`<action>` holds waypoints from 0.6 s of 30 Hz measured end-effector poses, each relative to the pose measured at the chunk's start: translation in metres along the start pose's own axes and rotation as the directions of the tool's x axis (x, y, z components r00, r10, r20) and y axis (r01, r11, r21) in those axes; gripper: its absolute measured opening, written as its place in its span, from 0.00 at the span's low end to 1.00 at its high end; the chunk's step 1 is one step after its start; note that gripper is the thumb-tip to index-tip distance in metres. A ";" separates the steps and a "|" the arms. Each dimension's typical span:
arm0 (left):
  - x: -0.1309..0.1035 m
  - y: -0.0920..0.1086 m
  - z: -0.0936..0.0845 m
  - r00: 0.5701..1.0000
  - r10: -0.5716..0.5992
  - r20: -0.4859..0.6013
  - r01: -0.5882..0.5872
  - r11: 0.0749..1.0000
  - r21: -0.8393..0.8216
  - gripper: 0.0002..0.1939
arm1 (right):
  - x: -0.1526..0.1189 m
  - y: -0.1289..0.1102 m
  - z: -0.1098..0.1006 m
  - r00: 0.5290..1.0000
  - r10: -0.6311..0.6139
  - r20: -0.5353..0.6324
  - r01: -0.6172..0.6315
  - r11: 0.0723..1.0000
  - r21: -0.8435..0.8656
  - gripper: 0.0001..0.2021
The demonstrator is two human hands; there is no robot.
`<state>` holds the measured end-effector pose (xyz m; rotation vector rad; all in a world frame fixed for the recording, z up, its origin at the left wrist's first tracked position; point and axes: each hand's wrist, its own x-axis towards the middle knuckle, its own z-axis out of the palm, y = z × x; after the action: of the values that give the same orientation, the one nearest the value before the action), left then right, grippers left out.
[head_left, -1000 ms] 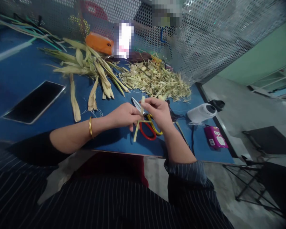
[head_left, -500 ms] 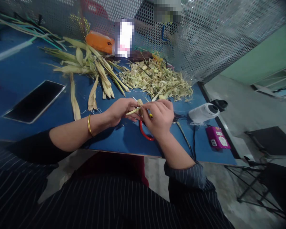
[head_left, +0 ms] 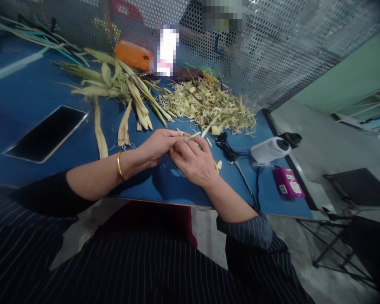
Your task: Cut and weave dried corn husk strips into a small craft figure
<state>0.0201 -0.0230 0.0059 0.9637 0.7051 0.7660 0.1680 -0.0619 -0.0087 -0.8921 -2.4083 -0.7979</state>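
Observation:
My left hand (head_left: 160,147), with a gold bangle on its wrist, is closed with its fingertips on a small piece of dried corn husk (head_left: 194,135). My right hand (head_left: 194,160) meets it from the right, fingers curled and pinched on the same piece; they hide most of it. Just beyond the fingers lies the pile of husk scraps (head_left: 205,101). Longer dried husks (head_left: 114,86) are heaped behind my left hand, with a loose strip (head_left: 99,131) beside its forearm. A small yellow object (head_left: 215,166) shows by my right wrist.
A dark phone (head_left: 46,134) lies at left on the blue table (head_left: 139,185). Black cord (head_left: 228,147), a white thread spool (head_left: 269,150) and a purple packet (head_left: 289,182) are at right. An orange pouch (head_left: 133,55) rests against the perforated metal screen (head_left: 250,63).
My right hand has moved left and turned, closing in on my left fingertips. The red ring-shaped handle seen under it earlier is out of sight. The black cord shows more.

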 end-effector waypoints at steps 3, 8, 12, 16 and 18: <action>0.001 -0.001 -0.001 1.000 0.012 -0.005 -0.012 0.999 0.036 0.09 | 0.003 -0.003 0.000 0.993 0.118 -0.019 -0.115 0.987 0.111 0.07; 0.003 0.002 -0.006 1.000 0.001 -0.012 0.000 0.994 0.106 0.12 | 0.003 0.004 -0.006 0.723 0.691 0.011 -0.570 0.587 0.575 0.07; 0.002 0.006 -0.007 0.999 -0.024 -0.048 0.030 0.991 0.129 0.13 | 0.000 0.011 -0.005 0.543 0.804 0.241 -0.677 0.249 0.692 0.08; -0.001 0.009 -0.005 0.999 -0.017 -0.049 0.024 0.987 0.160 0.16 | -0.004 0.012 0.000 0.563 0.789 0.247 -0.719 0.320 0.617 0.08; -0.001 0.011 -0.005 0.998 -0.003 -0.066 0.014 0.986 0.169 0.15 | -0.006 0.014 -0.001 0.621 0.758 0.201 -0.707 0.429 0.563 0.08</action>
<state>0.0133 -0.0175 0.0137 1.0923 0.8415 0.7418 0.1817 -0.0561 -0.0065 -1.4071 -1.6744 0.2769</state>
